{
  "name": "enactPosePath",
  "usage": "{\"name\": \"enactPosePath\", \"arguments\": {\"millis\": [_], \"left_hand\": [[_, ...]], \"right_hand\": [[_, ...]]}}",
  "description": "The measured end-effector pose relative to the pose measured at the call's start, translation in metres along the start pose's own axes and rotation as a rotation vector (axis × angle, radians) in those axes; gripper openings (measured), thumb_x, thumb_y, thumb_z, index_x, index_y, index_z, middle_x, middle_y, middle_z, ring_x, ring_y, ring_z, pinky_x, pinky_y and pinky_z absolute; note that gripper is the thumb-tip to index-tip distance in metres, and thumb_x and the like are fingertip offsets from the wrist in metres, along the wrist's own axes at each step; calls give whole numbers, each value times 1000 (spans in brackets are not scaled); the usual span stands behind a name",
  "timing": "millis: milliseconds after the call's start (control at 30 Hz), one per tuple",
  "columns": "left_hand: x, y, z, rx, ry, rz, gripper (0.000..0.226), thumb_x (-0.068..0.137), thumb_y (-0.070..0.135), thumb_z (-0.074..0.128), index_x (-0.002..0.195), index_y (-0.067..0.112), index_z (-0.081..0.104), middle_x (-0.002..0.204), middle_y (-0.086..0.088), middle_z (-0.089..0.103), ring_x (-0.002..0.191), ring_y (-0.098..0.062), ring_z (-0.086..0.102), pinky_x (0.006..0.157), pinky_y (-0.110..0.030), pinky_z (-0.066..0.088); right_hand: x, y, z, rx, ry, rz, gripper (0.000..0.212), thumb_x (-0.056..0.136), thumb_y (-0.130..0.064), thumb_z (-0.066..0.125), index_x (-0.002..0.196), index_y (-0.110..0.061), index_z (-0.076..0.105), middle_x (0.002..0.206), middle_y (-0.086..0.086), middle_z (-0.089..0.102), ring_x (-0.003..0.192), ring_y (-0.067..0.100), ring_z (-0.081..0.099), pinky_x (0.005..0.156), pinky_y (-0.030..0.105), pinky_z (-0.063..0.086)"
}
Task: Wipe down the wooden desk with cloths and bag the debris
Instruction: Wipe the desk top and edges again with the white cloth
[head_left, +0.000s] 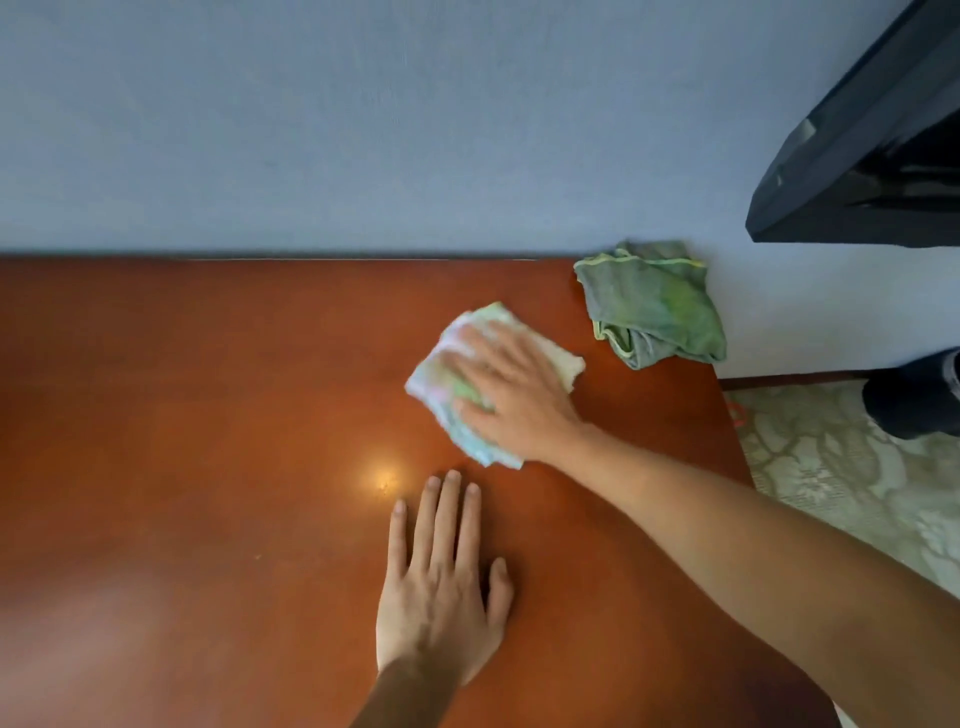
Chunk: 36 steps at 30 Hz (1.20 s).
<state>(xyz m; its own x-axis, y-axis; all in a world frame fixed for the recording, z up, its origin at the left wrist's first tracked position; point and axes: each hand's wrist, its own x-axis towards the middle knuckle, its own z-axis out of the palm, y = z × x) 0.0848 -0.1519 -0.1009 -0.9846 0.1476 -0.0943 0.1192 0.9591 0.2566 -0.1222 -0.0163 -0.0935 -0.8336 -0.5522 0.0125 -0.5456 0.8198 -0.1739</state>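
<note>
The right hand (511, 392) lies flat with fingers spread on a pale, pastel-patterned cloth (457, 410), pressing it onto the wooden desk (208, 415) toward its far right part. The left hand (441, 587) rests palm down on the bare wood nearer the person, fingers straight and together, holding nothing. A crumpled green cloth (652, 306) sits at the desk's far right corner, against the blue wall (363, 130).

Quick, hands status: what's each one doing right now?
Left hand: open, flat on the wooden desk.
Right hand: open, pressing the pastel cloth.
</note>
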Motion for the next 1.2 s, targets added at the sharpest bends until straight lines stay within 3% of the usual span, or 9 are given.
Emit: {"name": "enactPosePath", "arguments": {"millis": [167,267,400,533,667,800,933,1000,1200], "left_hand": [[5,-1,2,-31,18,-3,84,91,50,52,160,8,32,172,-11,17,159,-28,15,123,-56,23],[4,-2,2,-43,31,-9,82,90,49,54,160,9,35,172,-9,18,160,-26,15,122,-54,23],[2,-4,1,-61,34,-18,78,92,48,55,158,11,39,170,-7,24,159,-23,15,124,-52,21],[0,-2,2,-62,63,2,71,93,46,52,155,11,47,167,-2,30,157,-19,24,124,-54,23],[2,0,-1,-94,92,4,73,94,44,52,158,11,40,170,-3,26,159,-20,15,125,-55,24],[-2,-2,5,-175,184,45,61,95,33,54,149,6,52,162,-9,41,157,-25,25,124,-56,28],[-9,-9,6,-358,375,43,29,83,12,60,107,3,72,116,-12,66,110,-34,62,97,-50,51],[-29,-18,-3,-378,433,77,11,81,11,62,90,6,65,93,-9,58,81,-31,53,71,-45,48],[-116,-105,-12,-211,359,31,33,91,5,48,122,10,57,96,-11,68,81,-34,65,74,-38,49]], "right_hand": [[85,36,-18,-54,-2,516,61,94,-64,28,149,-39,35,165,6,25,153,35,15,123,55,9],[122,-17,-11,-28,-7,348,54,92,-62,36,140,-41,46,155,-1,41,149,31,25,120,55,15],[71,-80,9,-6,-84,-62,58,95,-59,45,151,-43,46,167,-6,31,156,33,19,126,54,10],[9,-41,5,8,-92,-289,58,99,-56,44,154,-38,46,169,-4,30,157,28,21,129,47,11],[34,8,-17,-12,-98,139,68,94,-67,30,158,-44,29,174,-4,12,160,24,4,129,48,6],[96,-35,-20,30,-68,371,54,90,-63,30,142,-48,37,161,-1,29,153,32,14,121,57,10],[84,-133,0,26,-65,-6,44,91,-64,38,131,-53,52,149,-10,44,145,28,27,116,50,20],[37,-170,17,60,-31,-179,44,92,-58,49,134,-52,58,153,-11,45,146,28,30,119,49,19],[-63,-145,21,304,55,-326,47,82,-25,63,128,-28,72,152,-2,55,142,24,50,119,46,35]]}}
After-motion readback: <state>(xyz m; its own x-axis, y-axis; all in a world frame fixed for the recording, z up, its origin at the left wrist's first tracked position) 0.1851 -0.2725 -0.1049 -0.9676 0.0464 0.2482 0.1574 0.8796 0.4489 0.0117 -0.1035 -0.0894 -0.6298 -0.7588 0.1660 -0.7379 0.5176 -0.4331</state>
